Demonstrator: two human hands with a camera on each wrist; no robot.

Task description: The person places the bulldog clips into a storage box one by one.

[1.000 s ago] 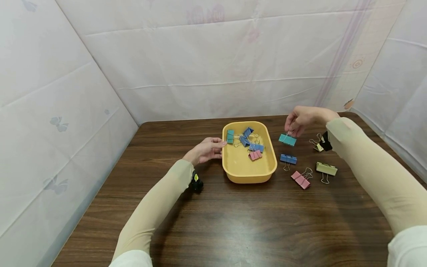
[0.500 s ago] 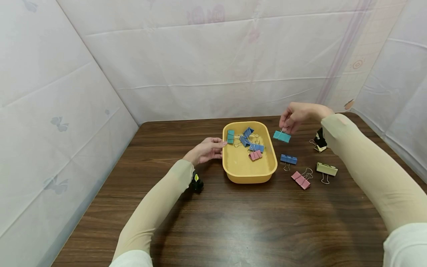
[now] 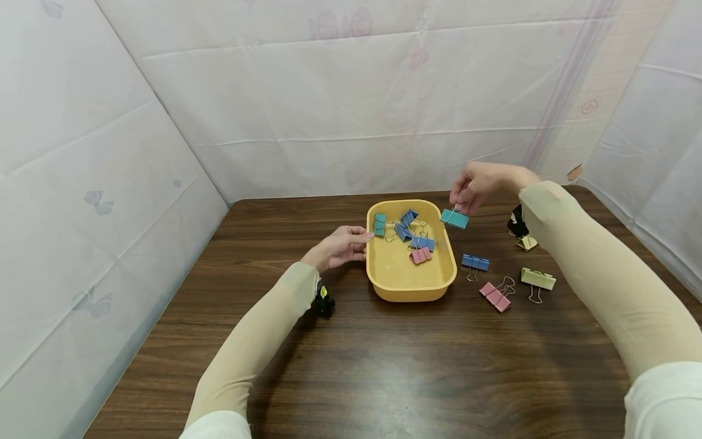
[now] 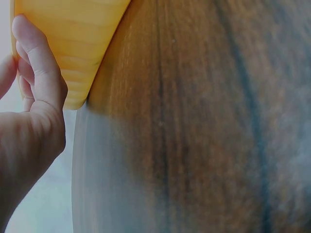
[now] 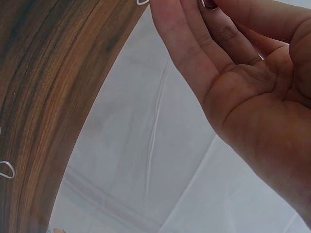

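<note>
Dark wooden counter [image 3: 384, 366]. Yellow tray [image 3: 408, 283] as landmark: pink clip [image 3: 495, 296], olive clip [image 3: 537, 278], blue clip [image 3: 474, 262] on counter right of tray. Left hand [image 3: 337, 247] curled against tray's left rim, gripping it. Inside tray: teal, blue, pink clips. Right hand [image 3: 479, 185] above tray's far right corner, fingers pinching wire handle of teal clip [image 3: 454, 218], clip hanging over rim.
</note>
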